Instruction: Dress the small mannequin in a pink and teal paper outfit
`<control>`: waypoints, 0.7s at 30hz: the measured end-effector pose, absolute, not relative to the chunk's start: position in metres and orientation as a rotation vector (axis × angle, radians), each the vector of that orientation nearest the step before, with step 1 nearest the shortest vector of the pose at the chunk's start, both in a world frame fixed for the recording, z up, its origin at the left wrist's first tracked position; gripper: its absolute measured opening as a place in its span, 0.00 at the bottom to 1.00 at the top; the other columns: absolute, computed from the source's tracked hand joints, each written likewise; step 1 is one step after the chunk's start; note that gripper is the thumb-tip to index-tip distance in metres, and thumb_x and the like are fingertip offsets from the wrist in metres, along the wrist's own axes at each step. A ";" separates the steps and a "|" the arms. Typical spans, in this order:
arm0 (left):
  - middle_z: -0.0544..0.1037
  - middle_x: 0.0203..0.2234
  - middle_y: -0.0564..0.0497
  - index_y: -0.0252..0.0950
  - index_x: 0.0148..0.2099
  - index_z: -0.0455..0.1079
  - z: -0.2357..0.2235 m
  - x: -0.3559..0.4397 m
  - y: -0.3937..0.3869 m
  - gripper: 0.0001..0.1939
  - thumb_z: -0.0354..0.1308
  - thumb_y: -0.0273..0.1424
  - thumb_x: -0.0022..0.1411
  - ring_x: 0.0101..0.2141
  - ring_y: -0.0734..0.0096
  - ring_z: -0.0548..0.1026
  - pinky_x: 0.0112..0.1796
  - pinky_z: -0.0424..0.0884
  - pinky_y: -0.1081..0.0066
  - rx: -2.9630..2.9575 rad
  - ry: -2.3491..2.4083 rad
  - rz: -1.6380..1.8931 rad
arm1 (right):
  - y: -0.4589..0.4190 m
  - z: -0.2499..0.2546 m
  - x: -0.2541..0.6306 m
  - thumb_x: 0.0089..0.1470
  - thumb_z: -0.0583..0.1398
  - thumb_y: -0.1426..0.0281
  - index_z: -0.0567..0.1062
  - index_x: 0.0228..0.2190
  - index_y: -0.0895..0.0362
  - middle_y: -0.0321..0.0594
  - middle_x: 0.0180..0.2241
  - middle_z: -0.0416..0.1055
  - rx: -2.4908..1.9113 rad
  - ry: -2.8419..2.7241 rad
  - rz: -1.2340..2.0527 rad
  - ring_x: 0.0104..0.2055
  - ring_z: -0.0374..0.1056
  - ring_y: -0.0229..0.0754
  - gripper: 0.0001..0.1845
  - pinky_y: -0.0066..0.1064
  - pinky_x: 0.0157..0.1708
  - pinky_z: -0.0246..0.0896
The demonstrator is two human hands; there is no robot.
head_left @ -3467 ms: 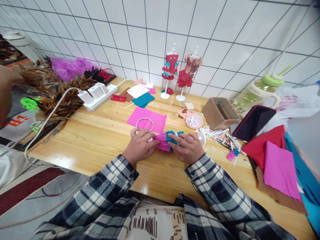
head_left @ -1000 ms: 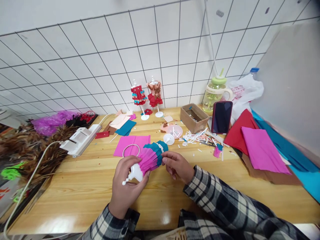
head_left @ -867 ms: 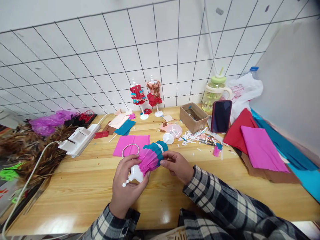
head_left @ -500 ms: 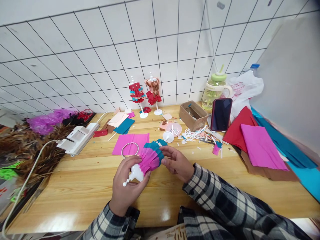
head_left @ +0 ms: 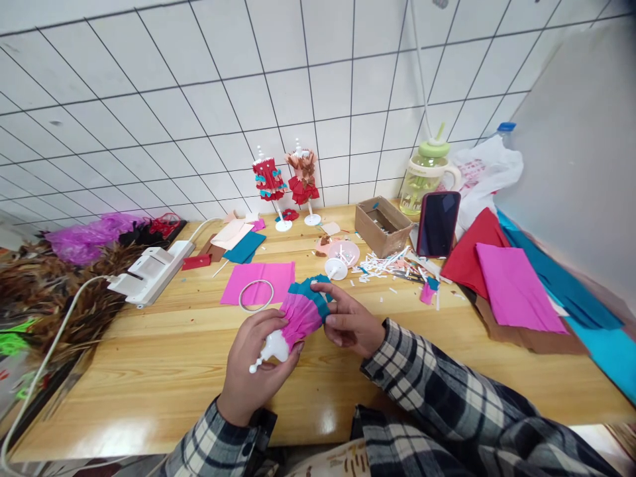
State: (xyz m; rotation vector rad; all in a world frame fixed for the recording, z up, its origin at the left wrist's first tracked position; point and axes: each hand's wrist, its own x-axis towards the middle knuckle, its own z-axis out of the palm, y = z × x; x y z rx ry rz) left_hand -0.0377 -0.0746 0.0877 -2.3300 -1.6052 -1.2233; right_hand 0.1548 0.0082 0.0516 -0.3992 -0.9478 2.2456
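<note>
Fingers of the left hand (head_left: 251,368) gripped the tilted white plastic mannequin (head_left: 277,346), probably steadying it, while the right hand (head_left: 354,323) pinched its teal pleated ruffle (head_left: 301,288).

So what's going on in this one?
A person in plaid sleeves works at a wooden table. The left hand holds a white miniature dress form tilted, its top toward the person. The right hand has its fingers at the teal lower edge of its pink-and-teal dress. Two dressed miniature forms stand near the tiled wall, and a ring lies partly on a pink sheet.
</note>
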 end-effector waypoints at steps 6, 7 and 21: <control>0.74 0.43 0.44 0.36 0.48 0.65 0.084 -0.037 -0.074 0.21 0.66 0.25 0.53 0.44 0.63 0.73 0.46 0.71 0.62 -2.348 -1.551 -1.184 | 0.006 0.053 0.151 0.46 0.69 0.64 0.60 0.56 0.55 0.19 0.17 0.58 -0.523 -1.011 2.098 0.11 0.48 0.26 0.39 0.19 0.09 0.40; 0.74 0.43 0.44 0.36 0.49 0.65 0.084 -0.037 -0.075 0.21 0.66 0.25 0.53 0.44 0.63 0.73 0.46 0.71 0.63 -2.346 -1.548 -1.183 | 0.005 0.053 0.150 0.45 0.70 0.63 0.59 0.57 0.55 0.19 0.16 0.57 -0.533 -1.031 2.102 0.11 0.48 0.26 0.41 0.19 0.09 0.41; 0.72 0.43 0.44 0.36 0.47 0.65 0.076 -0.033 -0.077 0.18 0.65 0.33 0.56 0.45 0.61 0.71 0.45 0.70 0.60 -2.414 -1.620 -1.362 | 0.005 0.061 0.154 0.46 0.69 0.63 0.54 0.62 0.54 0.21 0.19 0.57 -0.542 -0.947 2.103 0.14 0.46 0.25 0.47 0.19 0.11 0.39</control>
